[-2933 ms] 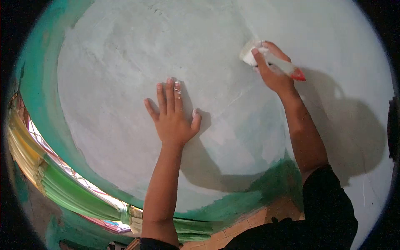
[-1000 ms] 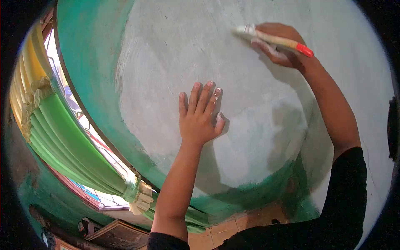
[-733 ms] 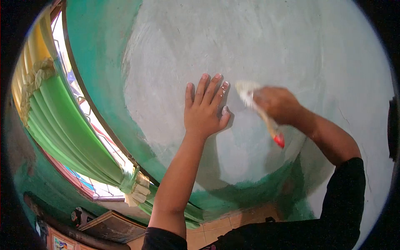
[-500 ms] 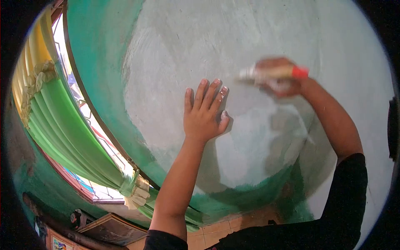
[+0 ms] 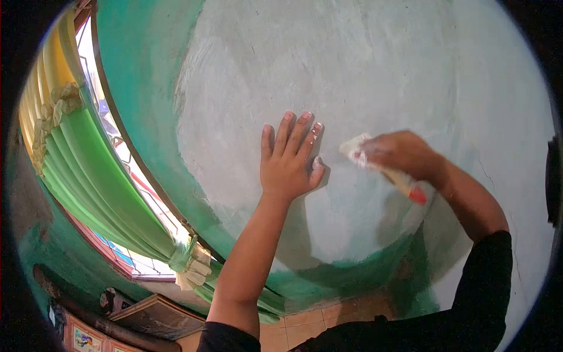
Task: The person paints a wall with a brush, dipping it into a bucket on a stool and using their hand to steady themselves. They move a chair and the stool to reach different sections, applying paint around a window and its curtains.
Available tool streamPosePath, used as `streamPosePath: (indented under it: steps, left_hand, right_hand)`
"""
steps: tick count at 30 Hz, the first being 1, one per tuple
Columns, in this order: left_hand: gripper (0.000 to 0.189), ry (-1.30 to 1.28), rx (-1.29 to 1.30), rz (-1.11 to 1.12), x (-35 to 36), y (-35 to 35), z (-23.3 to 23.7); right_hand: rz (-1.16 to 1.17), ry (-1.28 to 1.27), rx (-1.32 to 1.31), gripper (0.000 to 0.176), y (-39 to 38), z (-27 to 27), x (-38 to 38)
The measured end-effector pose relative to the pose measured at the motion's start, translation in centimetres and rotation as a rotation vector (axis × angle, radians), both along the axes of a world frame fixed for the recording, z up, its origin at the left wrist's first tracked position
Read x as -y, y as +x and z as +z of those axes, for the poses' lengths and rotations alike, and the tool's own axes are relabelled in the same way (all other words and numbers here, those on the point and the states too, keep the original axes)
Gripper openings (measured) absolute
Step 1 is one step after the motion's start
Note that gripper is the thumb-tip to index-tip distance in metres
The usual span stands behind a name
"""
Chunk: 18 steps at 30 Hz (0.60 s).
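Observation:
My left hand [image 5: 288,161] lies flat on the wall [image 5: 264,70], fingers stretched upward, with white paint on some fingertips and the thumb. To its right, my right hand [image 5: 404,154] is closed around a paintbrush [image 5: 399,179] with a pale handle and a red end. The brush's whitish bristles [image 5: 353,146] point up and left, at or close to the wall; contact is hard to tell. Pale grey-white paint covers the wall's middle, while green paint [image 5: 346,270] shows along the bottom and the left.
On the left, a green and yellow curtain [image 5: 99,176] is tied beside a barred window [image 5: 146,193]. Wooden furniture [image 5: 158,317] stands at the lower left. Floor tiles [image 5: 305,325] show at the bottom. A dark object [image 5: 552,182] sits at the right edge.
My right hand has moved down and slightly right with the paintbrush, whose handle now tilts down to the right instead of lying nearly level. My left hand stays in place on the wall.

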<state>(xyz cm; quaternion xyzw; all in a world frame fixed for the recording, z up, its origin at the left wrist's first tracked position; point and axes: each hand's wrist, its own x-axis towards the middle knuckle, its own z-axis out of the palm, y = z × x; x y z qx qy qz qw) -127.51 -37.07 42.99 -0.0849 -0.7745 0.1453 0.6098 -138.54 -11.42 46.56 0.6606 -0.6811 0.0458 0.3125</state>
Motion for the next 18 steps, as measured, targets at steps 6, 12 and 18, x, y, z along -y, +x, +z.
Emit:
streamPosePath:
  steps: [6,12,18]
  left_hand:
    - [0.061,0.011,-0.009,-0.009,-0.2,-0.2,-0.1]
    - [0.061,0.006,-0.003,0.009,-0.2,0.0,0.1]
    - [0.064,-0.01,-0.01,0.011,-0.2,0.1,0.2]
  right_hand:
    - [-0.049,-0.842,-0.202,0.03,-3.5,11.4,-1.4]
    - [0.034,-0.609,-0.489,0.042,-1.2,5.7,0.2]
    - [0.117,-0.023,-0.281,0.036,2.5,-2.8,1.6]
